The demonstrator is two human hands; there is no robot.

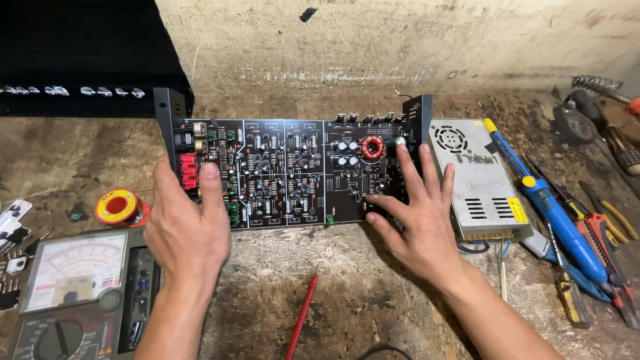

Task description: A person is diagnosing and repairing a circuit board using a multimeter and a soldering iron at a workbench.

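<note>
Nearest to me: a red probe (302,317) lies on the bare workbench (347,280) between my forearms, touching neither hand.
Meter: an analogue meter (73,293) sits at my near left, just beside my left wrist.
Left hand: my left hand (187,227) rests palm down on the left end of the circuit board (287,172), fingers pressed together and thumb lying along the board's near edge by the red sockets; it grips nothing that I can see.
Right hand: my right hand (417,213) lies flat on the board's right end, fingers spread, fingertips reaching the black end bracket.
Board: long and black, lying flat across the bench between my hands, with a copper coil (372,147) near my right fingers.
Left side: a solder reel (117,207) sits just beside my left hand.
Right side: a grey metal power supply (477,177) touches the board's right end; past it lies a blue soldering iron (543,200) among hand tools.
Farthest: a rough wall (400,40).
</note>
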